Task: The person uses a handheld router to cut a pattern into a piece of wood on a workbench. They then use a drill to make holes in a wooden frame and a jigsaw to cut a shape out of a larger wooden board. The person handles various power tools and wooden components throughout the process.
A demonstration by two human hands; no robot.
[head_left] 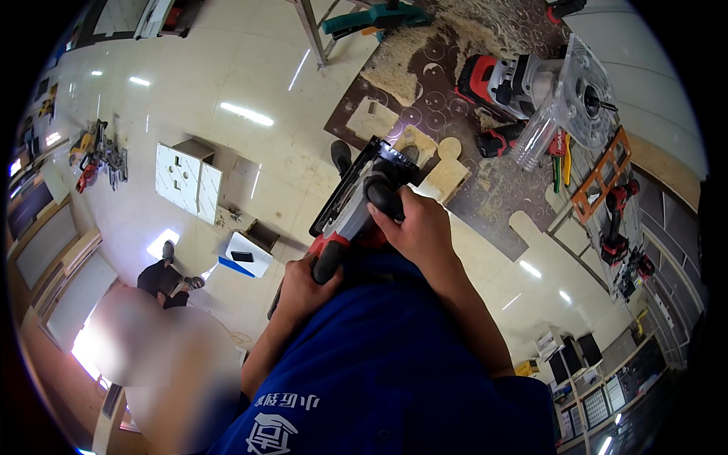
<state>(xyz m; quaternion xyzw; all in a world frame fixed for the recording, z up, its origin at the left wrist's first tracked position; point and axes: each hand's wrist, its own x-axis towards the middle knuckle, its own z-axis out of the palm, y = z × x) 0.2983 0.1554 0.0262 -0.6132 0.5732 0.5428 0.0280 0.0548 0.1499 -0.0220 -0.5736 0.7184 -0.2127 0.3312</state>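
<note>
In front of my body I hold a grey, red and black power tool (350, 214) with a long flat black base plate; I cannot make out its exact kind. My left hand (307, 284) is closed around its rear handle. My right hand (413, 220) grips the rounded black front handle. The tool is tilted, its far end over the near edge of a dark brown worktable (497, 227). Just beyond it lie cut pieces of light wood (447, 176), one with a rounded end. Sawdust (398, 72) covers part of the tabletop.
A red and grey router (523, 83) with a clear base lies on the table at right, beside an orange template (601, 173) and a red drill (620, 199). At the top is a green power tool (375, 19). A seated person (159, 277) is at left, near a white-topped box (246, 258).
</note>
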